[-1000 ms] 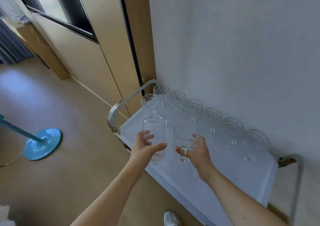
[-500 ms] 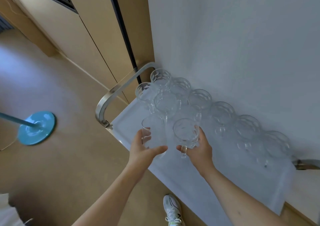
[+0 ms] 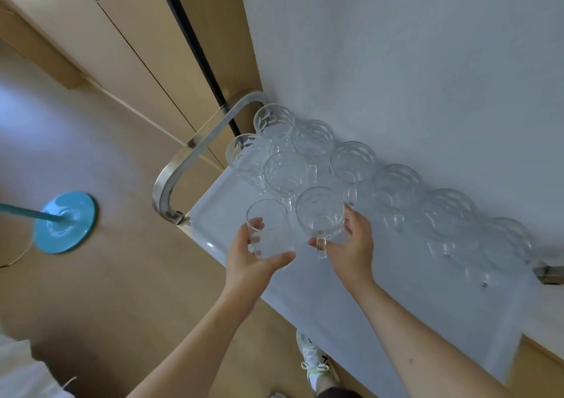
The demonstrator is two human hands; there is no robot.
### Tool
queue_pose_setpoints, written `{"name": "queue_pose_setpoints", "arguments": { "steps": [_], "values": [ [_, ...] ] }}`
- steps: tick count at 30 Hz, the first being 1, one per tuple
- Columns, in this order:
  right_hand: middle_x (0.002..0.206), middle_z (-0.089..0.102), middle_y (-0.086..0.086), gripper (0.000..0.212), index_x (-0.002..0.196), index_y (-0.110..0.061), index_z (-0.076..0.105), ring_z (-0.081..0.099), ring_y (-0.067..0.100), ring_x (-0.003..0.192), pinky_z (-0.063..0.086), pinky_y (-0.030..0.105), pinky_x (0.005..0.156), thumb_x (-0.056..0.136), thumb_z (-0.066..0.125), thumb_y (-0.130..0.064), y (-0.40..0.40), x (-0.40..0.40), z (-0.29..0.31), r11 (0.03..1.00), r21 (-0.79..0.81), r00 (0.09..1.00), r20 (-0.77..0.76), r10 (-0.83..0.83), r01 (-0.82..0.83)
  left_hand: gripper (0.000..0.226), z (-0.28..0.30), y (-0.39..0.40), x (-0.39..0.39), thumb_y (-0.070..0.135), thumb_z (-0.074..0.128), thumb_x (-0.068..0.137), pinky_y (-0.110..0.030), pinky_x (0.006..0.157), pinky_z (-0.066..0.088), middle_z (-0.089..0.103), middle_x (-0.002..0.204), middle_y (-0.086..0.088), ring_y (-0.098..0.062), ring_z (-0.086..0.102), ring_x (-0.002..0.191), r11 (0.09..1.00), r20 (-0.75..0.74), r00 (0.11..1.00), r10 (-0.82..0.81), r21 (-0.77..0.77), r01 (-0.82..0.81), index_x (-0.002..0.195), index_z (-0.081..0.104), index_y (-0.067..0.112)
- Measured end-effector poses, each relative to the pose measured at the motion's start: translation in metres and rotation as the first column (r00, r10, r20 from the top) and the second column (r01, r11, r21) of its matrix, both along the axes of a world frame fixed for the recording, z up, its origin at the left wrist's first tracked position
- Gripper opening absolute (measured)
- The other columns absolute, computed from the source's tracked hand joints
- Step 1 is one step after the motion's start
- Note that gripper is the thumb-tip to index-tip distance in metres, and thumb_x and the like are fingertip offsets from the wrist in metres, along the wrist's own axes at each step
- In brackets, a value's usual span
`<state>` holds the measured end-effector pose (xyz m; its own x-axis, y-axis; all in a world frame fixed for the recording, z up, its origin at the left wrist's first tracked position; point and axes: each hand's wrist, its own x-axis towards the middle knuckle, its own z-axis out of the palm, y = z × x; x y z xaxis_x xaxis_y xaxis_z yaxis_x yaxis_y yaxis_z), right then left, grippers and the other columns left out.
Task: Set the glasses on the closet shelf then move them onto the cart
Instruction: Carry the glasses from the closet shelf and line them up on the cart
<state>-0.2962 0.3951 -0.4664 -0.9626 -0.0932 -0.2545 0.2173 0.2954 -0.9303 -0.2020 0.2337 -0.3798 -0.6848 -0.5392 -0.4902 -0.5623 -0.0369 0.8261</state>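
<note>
Both hands over the cart's (image 3: 213, 211) near-left corner, one glass in each grip.

Left hand (image 3: 251, 263) reaches in from below, forearm angled up-right; fingers wrap the far side of a plain straight-walled tumbler (image 3: 268, 229), thumb across its near lower wall, so grip is closed around it. Right hand (image 3: 351, 249) comes in from lower right, fingers curled round a dimpled glass mug (image 3: 320, 214), its handle pointing toward the camera beside the thumb. Both glasses are clear, upright, mouths up, just beside each other; can't tell whether their bases touch the white cart top. Other glasses (image 3: 396, 184) stand in a row along the cart's far edge against the wall (image 3: 396, 61), with a cluster at the far-left corner by the metal handle (image 3: 195, 153).
</note>
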Motion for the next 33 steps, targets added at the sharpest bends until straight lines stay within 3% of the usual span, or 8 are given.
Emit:
{"name": "queue_pose_setpoints", "arguments": {
  "steps": [3, 7, 10, 14, 17, 21, 28, 33],
  "values": [
    [0.113, 0.05, -0.004, 0.105, 0.143, -0.029, 0.055, 0.056, 0.012, 0.101, 0.047, 0.015, 0.09, 0.048, 0.101, -0.024, -0.006, -0.004, 0.001, 0.997, 0.064, 0.998, -0.044, -0.041, 0.044, 0.073, 0.0, -0.002, -0.002, 0.026, 0.096, 0.063, -0.02, 0.074, 0.046, 0.054, 0.12, 0.012, -0.006, 0.06, 0.103, 1.0, 0.017, 1.0, -0.007, -0.02, 0.008, 0.119, 0.054, 0.047],
    [0.117, 0.059, -0.006, 0.102, 0.139, -0.027, 0.055, 0.062, 0.011, 0.103, 0.052, 0.021, 0.091, 0.048, 0.101, -0.023, -0.008, -0.006, -0.001, 0.994, 0.059, 0.996, -0.03, -0.086, 0.088, 0.074, -0.003, -0.008, -0.002, 0.029, 0.097, 0.061, -0.025, 0.078, 0.05, 0.054, 0.121, 0.013, -0.009, 0.061, 0.105, 0.999, 0.019, 1.0, -0.023, -0.03, 0.023, 0.117, 0.054, 0.051],
    [0.118, 0.064, -0.004, 0.095, 0.127, -0.027, 0.052, 0.063, 0.009, 0.103, 0.049, 0.013, 0.09, 0.047, 0.102, -0.022, -0.009, -0.009, 0.001, 0.992, 0.046, 0.993, -0.003, -0.121, 0.121, 0.075, -0.008, -0.013, -0.002, 0.03, 0.097, 0.06, -0.027, 0.08, 0.051, 0.054, 0.121, 0.013, -0.011, 0.061, 0.106, 0.998, 0.022, 0.999, -0.048, -0.028, 0.049, 0.118, 0.054, 0.051],
    [0.113, 0.068, -0.008, 0.085, 0.122, -0.024, 0.058, 0.066, 0.009, 0.104, 0.053, 0.026, 0.096, 0.049, 0.101, -0.016, -0.01, -0.016, 0.001, 0.989, 0.065, 0.991, -0.013, -0.133, 0.133, 0.077, -0.014, -0.02, -0.003, 0.027, 0.097, 0.06, -0.024, 0.078, 0.052, 0.054, 0.12, 0.011, -0.01, 0.062, 0.104, 0.993, 0.024, 0.993, -0.112, -0.032, 0.113, 0.121, 0.055, 0.048],
    [0.105, 0.067, -0.017, 0.08, 0.123, -0.024, 0.061, 0.066, 0.011, 0.098, 0.053, 0.022, 0.092, 0.054, 0.099, -0.018, -0.008, -0.014, 0.003, 0.985, 0.114, 0.991, -0.038, -0.125, 0.128, 0.077, -0.019, -0.029, -0.006, 0.026, 0.097, 0.061, -0.021, 0.076, 0.052, 0.054, 0.12, 0.011, -0.008, 0.061, 0.104, 0.98, 0.011, 0.98, -0.2, -0.019, 0.2, 0.123, 0.055, 0.045],
    [0.114, 0.069, -0.007, 0.073, 0.139, -0.024, 0.061, 0.064, 0.01, 0.098, 0.051, 0.021, 0.093, 0.072, 0.09, -0.019, 0.002, -0.011, 0.001, 0.97, 0.225, 0.995, -0.059, -0.084, 0.095, 0.076, -0.023, -0.04, -0.011, 0.027, 0.098, 0.06, -0.035, 0.092, 0.057, 0.056, 0.121, 0.011, -0.01, 0.062, 0.106, 0.949, -0.004, 0.949, -0.316, -0.014, 0.316, 0.12, 0.054, 0.047],
    [0.117, 0.072, 0.0, 0.038, 0.126, -0.017, 0.069, 0.066, 0.015, 0.093, 0.05, 0.022, 0.089, 0.089, 0.074, -0.011, 0.006, 0.01, 0.008, 0.905, 0.321, 0.96, -0.077, -0.27, 0.281, 0.075, -0.021, -0.057, -0.017, 0.028, 0.097, 0.061, -0.042, 0.097, 0.055, 0.055, 0.119, 0.017, -0.014, 0.06, 0.111, 0.896, -0.055, 0.895, -0.443, -0.054, 0.44, 0.12, 0.054, 0.044],
    [0.124, 0.069, 0.0, 0.039, 0.13, -0.017, 0.066, 0.064, 0.017, 0.104, 0.049, 0.024, 0.091, 0.092, 0.072, -0.015, 0.005, 0.037, 0.024, 0.875, 0.349, 0.94, -0.068, -0.334, 0.336, 0.079, -0.016, -0.069, -0.019, 0.031, 0.098, 0.06, -0.04, 0.097, 0.055, 0.054, 0.12, 0.018, -0.012, 0.059, 0.111, 0.855, -0.078, 0.852, -0.518, -0.08, 0.512, 0.125, 0.053, 0.043]
  ]
}}
